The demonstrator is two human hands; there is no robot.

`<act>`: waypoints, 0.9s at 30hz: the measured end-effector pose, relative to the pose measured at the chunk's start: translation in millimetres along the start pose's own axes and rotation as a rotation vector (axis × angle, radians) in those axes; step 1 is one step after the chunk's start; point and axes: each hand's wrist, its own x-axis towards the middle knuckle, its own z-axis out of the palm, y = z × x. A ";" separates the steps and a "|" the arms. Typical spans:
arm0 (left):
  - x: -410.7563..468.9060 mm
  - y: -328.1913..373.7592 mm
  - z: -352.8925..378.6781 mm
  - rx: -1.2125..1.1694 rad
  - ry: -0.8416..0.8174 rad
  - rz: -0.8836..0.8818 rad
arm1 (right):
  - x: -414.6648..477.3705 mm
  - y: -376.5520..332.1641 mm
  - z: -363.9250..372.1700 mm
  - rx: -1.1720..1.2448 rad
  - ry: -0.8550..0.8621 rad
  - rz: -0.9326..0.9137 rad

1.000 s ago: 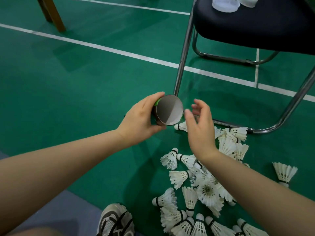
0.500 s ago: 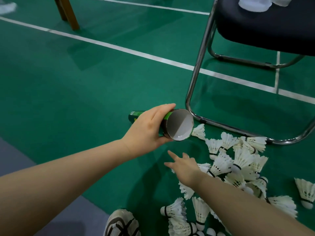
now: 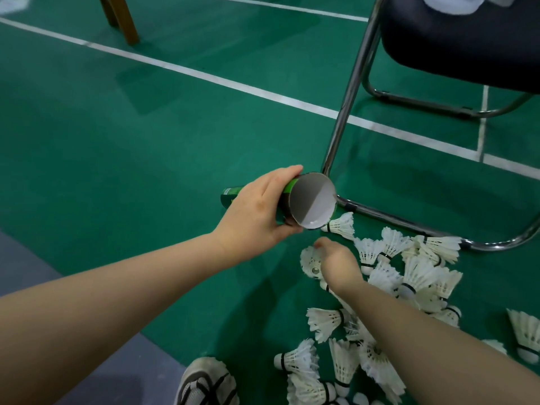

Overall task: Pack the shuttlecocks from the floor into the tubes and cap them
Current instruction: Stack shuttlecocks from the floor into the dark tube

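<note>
My left hand [image 3: 257,211] grips a green cardboard tube [image 3: 309,201] near its open end, which faces me and shows a grey inside. Just below it, my right hand [image 3: 339,264] holds a white feather shuttlecock [image 3: 310,262] whose feather skirt faces left; my fingers are curled round it, and how they sit is hidden behind the hand. Several more white shuttlecocks [image 3: 415,273] lie scattered on the green floor to the right and below, under my right forearm.
A black chair [image 3: 455,36] with chrome legs [image 3: 347,97] stands at the upper right, with white tube caps [image 3: 447,4] on its seat. A wooden leg [image 3: 119,19] stands at the top left. My shoe [image 3: 204,381] is at the bottom.
My right hand dropped from beside the tube mouth to the pile and took hold of a shuttlecock. The left hand kept the tube, which tilted slightly.
</note>
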 end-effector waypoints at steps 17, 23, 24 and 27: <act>8.6 25.0 -0.3 -0.022 0.224 -0.215 | -60.6 -89.2 -221.0 1.157 0.124 -0.192; 10.2 44.9 -6.6 0.037 0.258 -0.161 | -81.0 -102.9 -219.8 1.159 0.033 -0.234; 10.0 47.0 -7.8 0.047 0.262 -0.151 | -82.2 -102.9 -218.5 1.141 0.018 -0.240; 9.5 51.8 -9.7 0.065 0.264 -0.128 | -84.4 -102.6 -215.6 1.101 0.002 -0.246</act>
